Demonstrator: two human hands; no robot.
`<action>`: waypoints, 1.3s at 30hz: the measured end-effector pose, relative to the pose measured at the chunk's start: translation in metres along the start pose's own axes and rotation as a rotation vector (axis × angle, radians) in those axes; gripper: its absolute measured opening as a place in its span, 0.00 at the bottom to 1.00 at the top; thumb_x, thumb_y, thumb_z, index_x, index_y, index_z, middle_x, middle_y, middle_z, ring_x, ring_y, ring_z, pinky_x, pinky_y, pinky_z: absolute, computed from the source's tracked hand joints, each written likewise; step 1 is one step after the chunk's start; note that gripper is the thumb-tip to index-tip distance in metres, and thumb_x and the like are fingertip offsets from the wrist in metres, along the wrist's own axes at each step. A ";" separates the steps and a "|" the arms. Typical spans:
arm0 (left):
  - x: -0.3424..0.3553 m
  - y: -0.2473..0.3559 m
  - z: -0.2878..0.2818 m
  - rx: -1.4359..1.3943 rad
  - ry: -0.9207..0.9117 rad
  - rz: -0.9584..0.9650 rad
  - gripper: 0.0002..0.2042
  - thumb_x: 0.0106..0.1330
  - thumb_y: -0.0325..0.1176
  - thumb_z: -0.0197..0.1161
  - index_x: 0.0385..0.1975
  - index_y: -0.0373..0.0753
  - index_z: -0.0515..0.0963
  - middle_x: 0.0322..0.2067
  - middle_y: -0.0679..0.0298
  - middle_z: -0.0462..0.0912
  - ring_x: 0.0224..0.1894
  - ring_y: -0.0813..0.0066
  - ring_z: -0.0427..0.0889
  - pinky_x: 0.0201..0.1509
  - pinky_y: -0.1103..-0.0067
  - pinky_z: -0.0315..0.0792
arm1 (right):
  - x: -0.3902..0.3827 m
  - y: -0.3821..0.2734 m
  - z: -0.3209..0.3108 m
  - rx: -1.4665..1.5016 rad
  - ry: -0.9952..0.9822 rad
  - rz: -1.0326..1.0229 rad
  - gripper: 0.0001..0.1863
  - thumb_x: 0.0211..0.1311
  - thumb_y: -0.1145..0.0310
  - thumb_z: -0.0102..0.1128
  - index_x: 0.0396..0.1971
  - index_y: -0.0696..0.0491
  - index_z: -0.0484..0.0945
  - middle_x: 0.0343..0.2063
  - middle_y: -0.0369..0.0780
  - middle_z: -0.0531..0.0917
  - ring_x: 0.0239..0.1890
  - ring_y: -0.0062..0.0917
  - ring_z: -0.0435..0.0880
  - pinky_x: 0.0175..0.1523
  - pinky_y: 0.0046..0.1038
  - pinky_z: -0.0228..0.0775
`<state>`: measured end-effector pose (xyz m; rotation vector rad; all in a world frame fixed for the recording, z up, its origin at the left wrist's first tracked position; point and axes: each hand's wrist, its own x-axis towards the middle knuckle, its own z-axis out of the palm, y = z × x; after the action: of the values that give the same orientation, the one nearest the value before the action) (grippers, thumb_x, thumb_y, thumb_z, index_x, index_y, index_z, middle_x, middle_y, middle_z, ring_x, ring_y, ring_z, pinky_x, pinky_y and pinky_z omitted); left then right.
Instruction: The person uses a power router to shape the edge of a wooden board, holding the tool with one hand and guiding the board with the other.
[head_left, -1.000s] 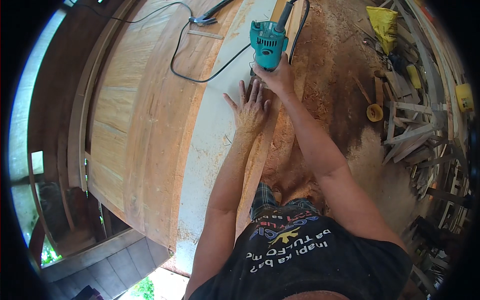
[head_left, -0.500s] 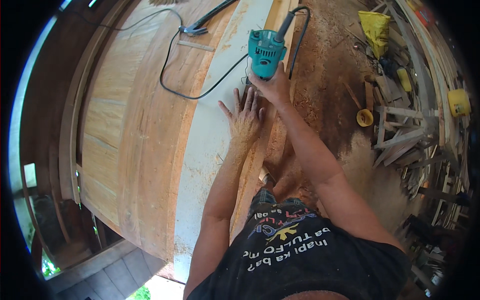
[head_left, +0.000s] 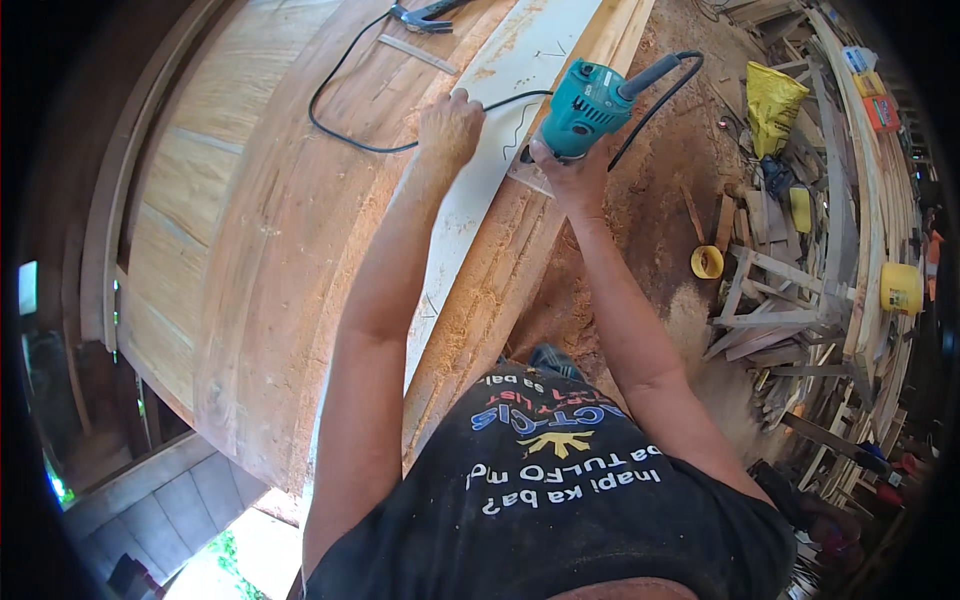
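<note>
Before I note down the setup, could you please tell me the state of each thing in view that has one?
Teal power tool, held; running or not unclear
Right grip, closed on the tool
Black cord, looped over the wooden panel
Left grip, curled at the cord; hold unclear
Hammer, lying on the panel
Yellow bag, crumpled
Wooden ledge, strewn with sawdust

Room between forearms (head_left: 385,250); cord (head_left: 517,98) obstructs left of tool (head_left: 588,108).
</note>
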<state>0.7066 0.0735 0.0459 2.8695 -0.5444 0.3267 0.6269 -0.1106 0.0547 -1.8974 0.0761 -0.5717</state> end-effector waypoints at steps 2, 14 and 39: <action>0.016 -0.014 -0.001 -0.031 -0.013 0.067 0.09 0.64 0.33 0.56 0.30 0.38 0.83 0.36 0.54 0.84 0.40 0.55 0.84 0.40 0.64 0.79 | 0.003 0.006 -0.005 -0.033 -0.007 0.010 0.32 0.44 0.56 0.78 0.43 0.57 0.70 0.37 0.43 0.85 0.39 0.30 0.87 0.46 0.32 0.78; -0.084 -0.225 -0.086 0.300 0.811 -0.618 0.25 0.62 0.41 0.61 0.58 0.38 0.69 0.54 0.47 0.75 0.58 0.45 0.72 0.53 0.55 0.69 | -0.006 -0.004 -0.004 -0.139 -0.038 0.089 0.33 0.45 0.54 0.77 0.44 0.57 0.69 0.37 0.43 0.84 0.39 0.30 0.86 0.46 0.33 0.78; -0.064 0.034 0.023 -0.299 0.071 0.403 0.07 0.55 0.36 0.66 0.33 0.51 0.86 0.41 0.71 0.81 0.51 0.69 0.76 0.49 0.68 0.67 | -0.011 0.006 -0.011 -0.140 -0.092 0.169 0.30 0.49 0.58 0.74 0.49 0.54 0.72 0.40 0.41 0.84 0.42 0.29 0.84 0.50 0.34 0.75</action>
<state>0.6398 0.0581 0.0137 2.4398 -1.0607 0.3694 0.6137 -0.1186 0.0482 -2.0268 0.2197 -0.3719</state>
